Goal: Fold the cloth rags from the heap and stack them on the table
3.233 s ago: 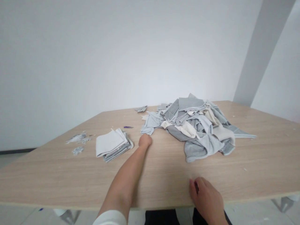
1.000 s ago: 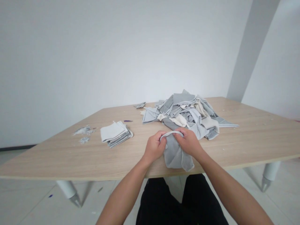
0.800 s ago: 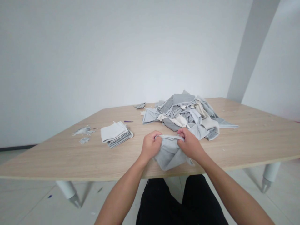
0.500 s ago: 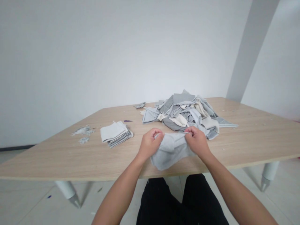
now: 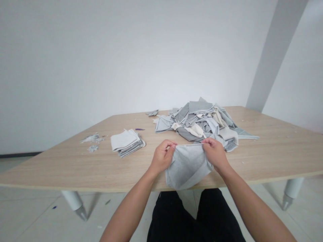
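A light grey piece of cloth (image 5: 189, 167) hangs from both hands over the front edge of the table, its top edge pulled straight between them. My left hand (image 5: 163, 156) pinches the upper left corner, thumb against fingers. At the upper right corner, my right hand (image 5: 215, 154) grips the same edge in a pinch. Just behind the hands lies a loose heap of grey and cream cloth pieces (image 5: 199, 122). To the left of my left hand sits a stack of folded grey cloths (image 5: 127, 142).
Behind the stack lies a small dark purple tool (image 5: 140, 129), too small to make out. White and grey scraps (image 5: 93, 138) are scattered at the left. A small grey cloth bundle (image 5: 152, 113) lies near the wall. The wooden table (image 5: 75, 168) ends close to my legs.
The cloth hangs flatter and a little lower, its top edge drawn straighter between my hands. Both hands keep their pinch. The whole view has shifted slightly.
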A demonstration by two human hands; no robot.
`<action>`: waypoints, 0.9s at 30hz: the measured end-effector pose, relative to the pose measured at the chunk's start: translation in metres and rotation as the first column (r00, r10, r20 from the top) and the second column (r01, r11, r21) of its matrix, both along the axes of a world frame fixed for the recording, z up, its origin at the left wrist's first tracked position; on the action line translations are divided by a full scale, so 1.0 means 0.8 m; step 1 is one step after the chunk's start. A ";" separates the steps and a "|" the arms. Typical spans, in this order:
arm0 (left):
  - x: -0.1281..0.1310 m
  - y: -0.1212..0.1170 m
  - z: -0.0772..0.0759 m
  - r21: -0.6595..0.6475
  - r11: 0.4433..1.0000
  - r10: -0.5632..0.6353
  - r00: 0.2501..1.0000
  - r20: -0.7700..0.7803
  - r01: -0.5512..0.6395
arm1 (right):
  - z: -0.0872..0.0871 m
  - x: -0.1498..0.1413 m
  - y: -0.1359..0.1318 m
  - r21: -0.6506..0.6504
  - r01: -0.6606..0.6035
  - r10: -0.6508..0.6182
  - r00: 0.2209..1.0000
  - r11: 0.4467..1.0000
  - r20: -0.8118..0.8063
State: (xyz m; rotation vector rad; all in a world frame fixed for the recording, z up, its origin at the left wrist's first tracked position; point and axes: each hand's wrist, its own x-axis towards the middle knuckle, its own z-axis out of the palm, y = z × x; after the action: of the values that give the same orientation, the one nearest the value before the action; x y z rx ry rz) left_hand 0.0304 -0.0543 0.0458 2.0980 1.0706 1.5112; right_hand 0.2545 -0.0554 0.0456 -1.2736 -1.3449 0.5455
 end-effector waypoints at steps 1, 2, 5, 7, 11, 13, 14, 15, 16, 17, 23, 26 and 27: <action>-0.001 -0.001 -0.002 0.020 1.000 0.003 1.000 -0.006 -0.003 | 0.001 0.000 0.000 -0.007 -0.003 0.003 1.000 1.000 0.000; -0.002 -0.002 -0.003 0.043 0.999 0.018 1.000 -0.018 -0.017 | 0.001 -0.001 -0.001 -0.010 -0.004 0.004 1.000 1.000 0.001; -0.008 -0.005 -0.007 0.171 0.982 0.101 0.989 -0.104 -0.082 | 0.004 -0.002 -0.001 -0.008 -0.003 0.003 1.000 1.000 0.001; -0.012 -0.007 -0.008 0.303 0.949 0.163 0.959 -0.231 -0.089 | 0.006 -0.003 -0.001 -0.017 -0.003 0.002 1.000 1.000 -0.021; -0.014 -0.010 -0.014 0.580 0.812 0.283 0.826 -0.487 0.063 | 0.011 -0.007 0.000 -0.088 -0.017 0.003 0.989 0.996 -0.148; -0.014 -0.011 -0.018 0.646 0.755 0.312 0.802 -0.510 0.117 | 0.013 -0.008 0.001 -0.112 -0.035 0.011 0.978 0.993 -0.208; -0.015 -0.010 -0.020 0.653 0.748 0.309 0.809 -0.499 0.118 | 0.013 -0.008 0.002 -0.118 -0.042 0.015 0.974 0.992 -0.227; -0.015 -0.009 -0.021 0.641 0.760 0.294 0.823 -0.485 0.106 | 0.014 -0.008 0.002 -0.120 -0.049 0.019 0.971 0.992 -0.240; -0.016 -0.007 -0.021 0.612 0.786 0.272 0.841 -0.467 0.086 | 0.014 -0.008 0.003 -0.123 -0.056 0.023 0.967 0.991 -0.252; -0.016 -0.006 -0.021 0.563 0.825 0.248 0.856 -0.454 0.060 | 0.014 -0.008 0.004 -0.127 -0.063 0.027 0.964 0.990 -0.265; -0.011 -0.008 -0.022 0.280 0.960 0.121 0.868 -0.482 0.022 | 0.012 -0.019 -0.001 -0.138 -0.135 0.096 0.961 0.981 -0.259; 0.001 -0.015 -0.027 0.281 0.957 0.067 0.885 -0.462 0.074 | 0.011 -0.032 -0.008 -0.143 -0.189 0.161 0.969 0.972 -0.189; 0.004 -0.016 -0.028 0.266 0.962 0.072 0.887 -0.456 0.059 | 0.011 -0.037 -0.011 -0.140 -0.211 0.186 0.967 0.967 -0.173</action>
State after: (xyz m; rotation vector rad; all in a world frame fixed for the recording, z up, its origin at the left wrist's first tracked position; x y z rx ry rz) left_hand 0.0340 -0.0673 0.0234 2.7491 1.0638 1.2432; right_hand 0.2248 -0.0643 0.0543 -1.2004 -1.3233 0.8906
